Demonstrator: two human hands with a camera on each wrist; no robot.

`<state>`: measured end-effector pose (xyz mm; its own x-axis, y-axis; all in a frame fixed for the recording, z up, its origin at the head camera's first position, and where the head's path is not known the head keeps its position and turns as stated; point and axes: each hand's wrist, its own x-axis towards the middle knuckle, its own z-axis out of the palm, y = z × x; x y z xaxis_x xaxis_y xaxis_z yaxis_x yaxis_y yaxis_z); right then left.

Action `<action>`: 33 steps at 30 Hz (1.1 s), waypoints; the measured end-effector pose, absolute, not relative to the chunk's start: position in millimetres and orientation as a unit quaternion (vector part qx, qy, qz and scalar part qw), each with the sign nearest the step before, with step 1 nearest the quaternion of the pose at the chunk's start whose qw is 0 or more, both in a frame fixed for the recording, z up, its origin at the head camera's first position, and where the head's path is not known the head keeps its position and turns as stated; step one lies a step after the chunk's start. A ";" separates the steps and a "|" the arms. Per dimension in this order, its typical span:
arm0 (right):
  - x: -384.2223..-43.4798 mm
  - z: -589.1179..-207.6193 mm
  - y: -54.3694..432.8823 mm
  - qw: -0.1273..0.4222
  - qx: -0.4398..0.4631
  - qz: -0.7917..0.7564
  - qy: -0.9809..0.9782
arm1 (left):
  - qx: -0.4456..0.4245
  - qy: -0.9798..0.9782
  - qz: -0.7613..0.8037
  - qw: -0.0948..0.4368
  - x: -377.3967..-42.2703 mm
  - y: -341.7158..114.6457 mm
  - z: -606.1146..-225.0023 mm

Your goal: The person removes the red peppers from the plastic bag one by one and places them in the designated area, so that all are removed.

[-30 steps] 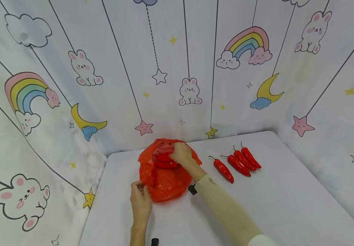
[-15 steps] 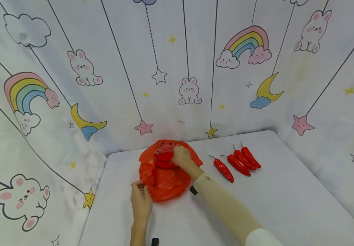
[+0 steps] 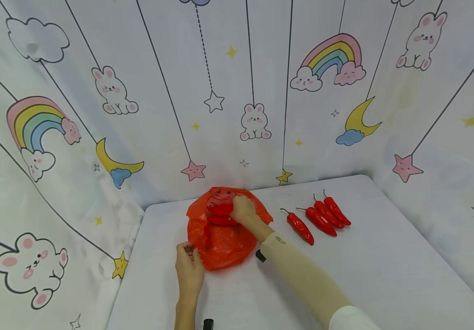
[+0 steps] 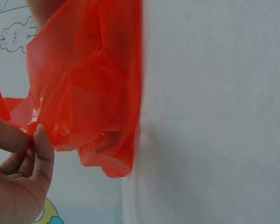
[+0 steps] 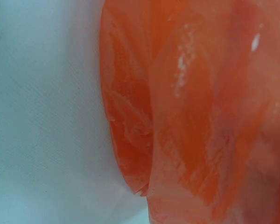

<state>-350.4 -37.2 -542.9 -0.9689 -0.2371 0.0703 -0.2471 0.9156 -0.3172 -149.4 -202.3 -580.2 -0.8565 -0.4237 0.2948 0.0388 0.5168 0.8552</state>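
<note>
An orange-red plastic bag (image 3: pixel 228 250) lies open at the back of the white table, its mouth showing red chili peppers inside. My left hand (image 3: pixel 189 270) pinches the bag's near left rim between thumb and forefinger; in the left wrist view the left hand (image 4: pixel 25 182) has the film between its fingertips. Reaching into the mouth, my right hand (image 3: pixel 244 210) grips the right end of a red chili pepper (image 3: pixel 221 210). Another pepper (image 3: pixel 221 222) lies just below that one. The bag's film (image 5: pixel 200 112) fills the right wrist view and hides the right fingers.
Several loose red chili peppers (image 3: pixel 320 222) lie on the table to the right of the bag, a single pepper (image 3: pixel 300 228) nearest to it. A cartoon-printed cloth (image 3: pixel 228 151) rises behind the table's back edge. A small black object (image 3: pixel 208 324) shows at the bottom edge.
Over the last second my right hand has shifted slightly right and down within the bag's mouth. The left hand stays at the rim, and the loose peppers have not moved.
</note>
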 end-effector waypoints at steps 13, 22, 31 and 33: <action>-349.1 -544.2 -36.8 0.015 0.129 0.190 -0.973 | 0.117 -0.836 -0.479 0.239 -148.9 -202.5 -580.4; -344.2 -534.9 -35.4 0.009 0.112 0.194 -0.975 | 0.117 -0.839 -0.479 0.232 -148.7 -202.1 -578.1; -340.1 -531.6 -30.9 0.010 0.109 0.217 -0.970 | 0.117 -0.835 -0.481 0.241 -148.1 -201.5 -578.9; -338.2 -530.0 -30.5 0.014 0.110 0.217 -0.970 | 0.116 -0.834 -0.481 0.243 -147.9 -201.7 -578.9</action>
<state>-338.2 -30.5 -530.0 -0.9755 -0.2071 0.0742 -0.2189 0.8813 -0.4187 -147.9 -201.7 -578.9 -0.8552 -0.4278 0.2927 0.0393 0.5095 0.8596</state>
